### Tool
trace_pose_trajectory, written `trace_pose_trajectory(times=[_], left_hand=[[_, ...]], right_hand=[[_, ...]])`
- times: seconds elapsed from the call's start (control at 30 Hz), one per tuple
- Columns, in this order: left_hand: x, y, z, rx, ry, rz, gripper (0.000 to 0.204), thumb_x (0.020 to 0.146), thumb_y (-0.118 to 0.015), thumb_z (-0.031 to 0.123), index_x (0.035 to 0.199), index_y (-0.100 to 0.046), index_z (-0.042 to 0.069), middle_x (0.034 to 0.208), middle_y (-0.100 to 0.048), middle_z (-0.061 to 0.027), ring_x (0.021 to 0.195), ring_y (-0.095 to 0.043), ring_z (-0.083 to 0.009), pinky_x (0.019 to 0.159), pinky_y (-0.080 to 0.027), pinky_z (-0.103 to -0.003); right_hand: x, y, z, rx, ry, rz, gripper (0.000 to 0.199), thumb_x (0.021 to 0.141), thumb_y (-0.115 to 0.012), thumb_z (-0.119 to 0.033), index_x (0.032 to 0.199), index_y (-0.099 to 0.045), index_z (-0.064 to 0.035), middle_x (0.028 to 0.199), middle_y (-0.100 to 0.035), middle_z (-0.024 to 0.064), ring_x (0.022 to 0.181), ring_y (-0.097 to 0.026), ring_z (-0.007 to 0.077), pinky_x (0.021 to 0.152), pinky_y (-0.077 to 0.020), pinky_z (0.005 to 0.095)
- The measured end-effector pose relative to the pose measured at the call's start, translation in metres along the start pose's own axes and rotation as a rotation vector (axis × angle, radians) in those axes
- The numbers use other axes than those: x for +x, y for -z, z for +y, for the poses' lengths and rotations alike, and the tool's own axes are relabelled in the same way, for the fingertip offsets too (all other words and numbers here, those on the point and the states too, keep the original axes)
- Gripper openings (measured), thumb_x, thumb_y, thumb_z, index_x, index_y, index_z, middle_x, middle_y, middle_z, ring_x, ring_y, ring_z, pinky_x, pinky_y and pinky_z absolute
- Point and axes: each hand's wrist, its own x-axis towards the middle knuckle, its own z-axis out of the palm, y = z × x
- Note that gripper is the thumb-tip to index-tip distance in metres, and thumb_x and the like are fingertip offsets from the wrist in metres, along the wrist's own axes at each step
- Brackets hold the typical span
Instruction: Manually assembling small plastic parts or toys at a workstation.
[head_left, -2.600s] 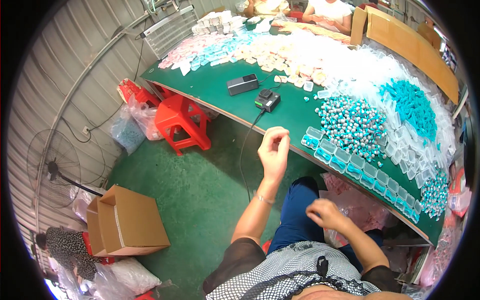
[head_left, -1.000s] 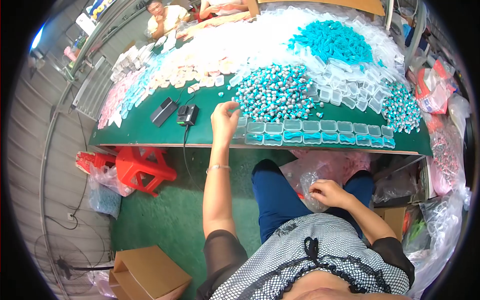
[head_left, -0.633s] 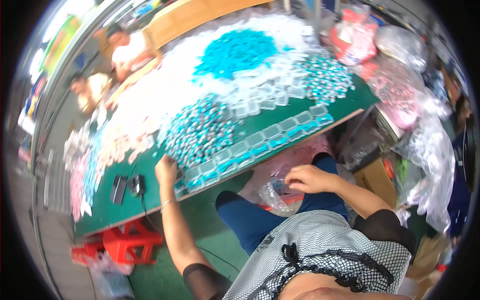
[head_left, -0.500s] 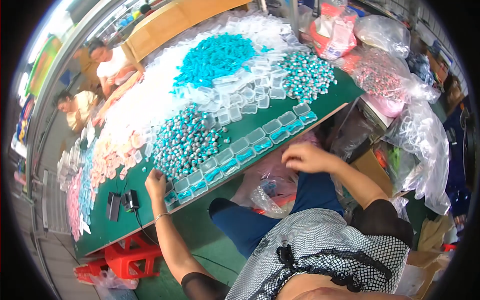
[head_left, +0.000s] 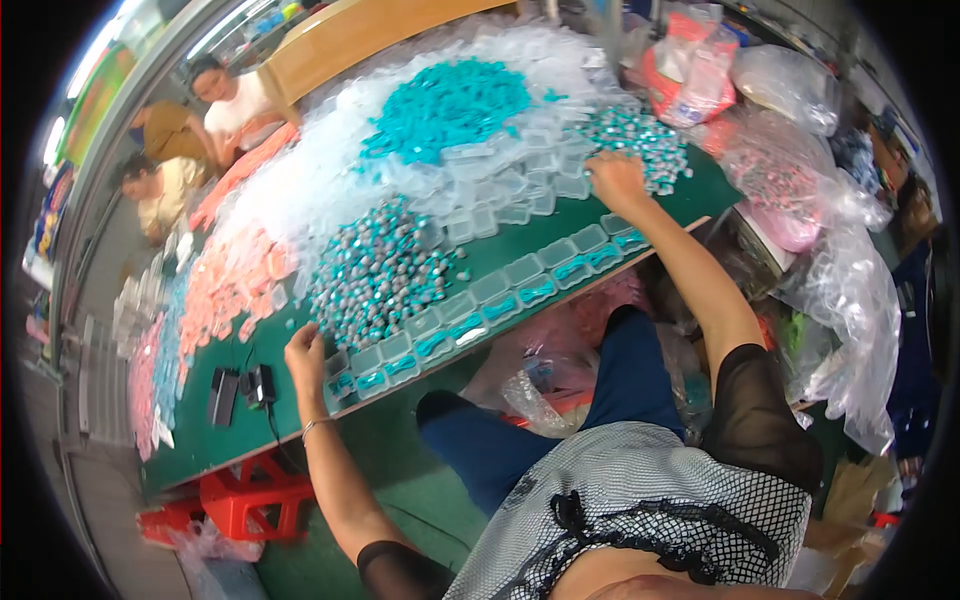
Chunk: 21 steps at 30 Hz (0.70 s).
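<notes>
A row of small clear plastic boxes [head_left: 490, 288] runs along the table's near edge, lids folded back, with teal pieces in the near halves. My left hand [head_left: 306, 354] is closed, fingertips pinched, at the row's left end beside a pile of small silver-and-teal pieces [head_left: 375, 275]. Anything in its fingers is too small to make out. My right hand [head_left: 618, 183] reaches past the row's right end to a second pile of such pieces [head_left: 655, 150]. Its fingers are bent together at the pile's near-left edge, and their tips are partly hidden.
On the green table [head_left: 270, 440] lie a teal heap [head_left: 450, 105], many clear boxes [head_left: 510, 195], a peach heap [head_left: 225, 290] and two black devices [head_left: 240, 392]. Two people sit at the far left. Plastic bags [head_left: 790, 90] crowd the right; a red stool [head_left: 255, 500] stands below.
My right hand has moved from over the near edge, up and away, to the right-hand pile. My left hand stays near the row's left end. The view has shifted slightly.
</notes>
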Motion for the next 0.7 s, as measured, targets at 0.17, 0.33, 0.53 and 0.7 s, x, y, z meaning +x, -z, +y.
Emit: trace_pose_trajectory(times=[0.17, 0.33, 0.53, 0.7], left_hand=[[0.004, -0.005, 0.000, 0.150, -0.128, 0.093, 0.023, 0.080, -0.063, 0.008, 0.100, -0.072, 0.002, 0.094, -0.070, -0.0167, 0.086, -0.069, -0.0270, 0.078, -0.054, -0.035], [-0.001, 0.004, 0.004, 0.303, -0.218, 0.059, 0.020, 0.077, -0.062, 0.000, 0.093, -0.073, 0.005, 0.083, -0.066, -0.0139, 0.075, -0.066, -0.0269, 0.071, -0.054, -0.035], [-0.012, 0.012, 0.012, 0.347, -0.129, -0.036, 0.020, 0.075, -0.062, 0.001, 0.090, -0.074, 0.007, 0.085, -0.065, -0.0156, 0.080, -0.066, -0.0310, 0.076, -0.054, -0.040], [-0.004, 0.015, 0.010, 0.286, -0.082, -0.123, 0.022, 0.073, -0.069, 0.001, 0.093, -0.074, 0.007, 0.087, -0.066, -0.0134, 0.081, -0.067, -0.0287, 0.076, -0.054, -0.038]], right_hand=[[0.015, -0.023, 0.026, -0.158, 0.045, -0.053, 0.012, 0.072, -0.063, -0.008, 0.083, -0.067, -0.0100, 0.090, -0.067, 0.0128, 0.086, -0.067, 0.0321, 0.073, -0.0483, 0.0509], [0.015, -0.005, 0.025, -0.129, 0.039, -0.120, 0.014, 0.075, -0.065, -0.014, 0.088, -0.064, -0.0099, 0.095, -0.065, 0.0100, 0.089, -0.066, 0.0317, 0.077, -0.0468, 0.0502], [0.018, -0.004, 0.023, 0.040, -0.031, -0.065, 0.018, 0.075, -0.066, -0.015, 0.091, -0.062, -0.0083, 0.093, -0.066, 0.0121, 0.084, -0.065, 0.0331, 0.070, -0.0498, 0.0457], [0.021, -0.003, 0.036, 0.196, 0.014, 0.078, 0.020, 0.078, -0.068, -0.013, 0.094, -0.060, -0.0051, 0.087, -0.067, 0.0123, 0.075, -0.067, 0.0283, 0.065, -0.0516, 0.0373]])
